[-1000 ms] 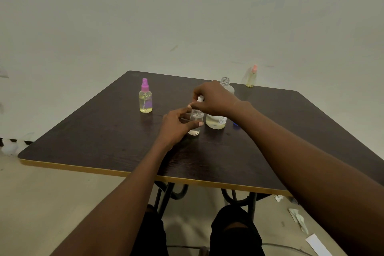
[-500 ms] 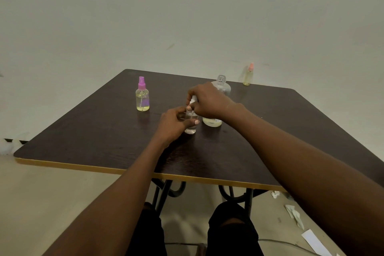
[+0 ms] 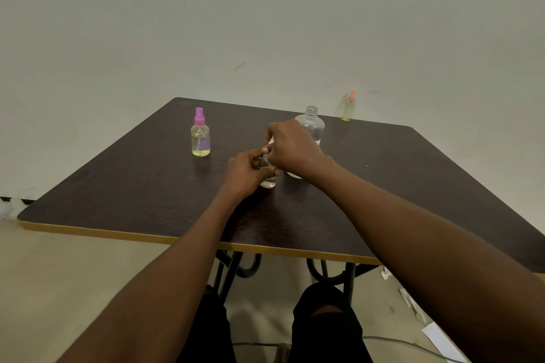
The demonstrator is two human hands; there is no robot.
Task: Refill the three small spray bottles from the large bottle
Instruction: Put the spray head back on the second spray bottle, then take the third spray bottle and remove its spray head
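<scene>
A small clear spray bottle stands on the dark table at its middle. My left hand grips its body from the left. My right hand pinches its white spray cap from above; the cap is mostly hidden by my fingers. Right behind my right hand stands the large clear bottle, uncapped and upright. A small bottle with a purple spray cap and yellow liquid stands to the left. Another slim bottle with a pink cap stands at the table's far edge.
The table's near edge has a yellow band. Black metal legs and my knees are under it. Scraps of paper and a cable lie on the floor to the right. A plain wall rises behind.
My right hand has shifted a little on the cap of the small clear bottle while my left keeps hold of its body. The head camera has tilted slightly.
</scene>
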